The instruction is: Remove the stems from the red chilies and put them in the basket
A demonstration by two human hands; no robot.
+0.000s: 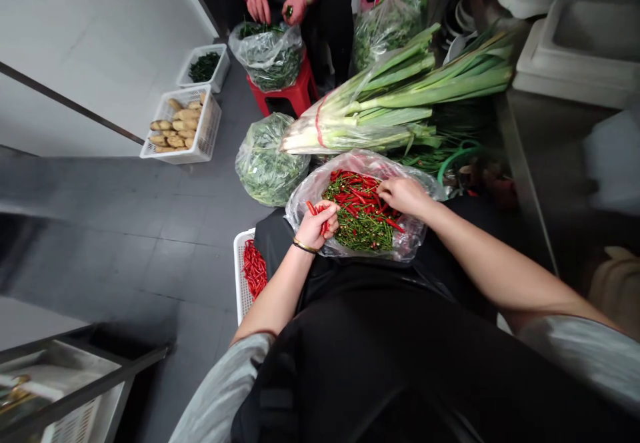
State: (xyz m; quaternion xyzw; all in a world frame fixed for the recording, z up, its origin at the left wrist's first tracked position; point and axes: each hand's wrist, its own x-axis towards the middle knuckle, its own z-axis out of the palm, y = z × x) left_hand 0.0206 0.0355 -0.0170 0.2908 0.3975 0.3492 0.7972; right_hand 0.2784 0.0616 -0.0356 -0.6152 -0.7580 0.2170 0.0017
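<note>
Left hand (pixel 319 227) clutches red chilies (pixel 312 208) pointing forward, apart from the right hand (pixel 403 196), which rests on heaped chilies (pixel 361 219) in a plastic bag (pixel 415 231).

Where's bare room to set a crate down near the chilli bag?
Grey floor tile is free between the ginger crate and the chilli crate, left of the bagged greens. Crowded: around the chilli bag, where the left hand grips chillies beside the right hand, with leeks just beyond.
</note>
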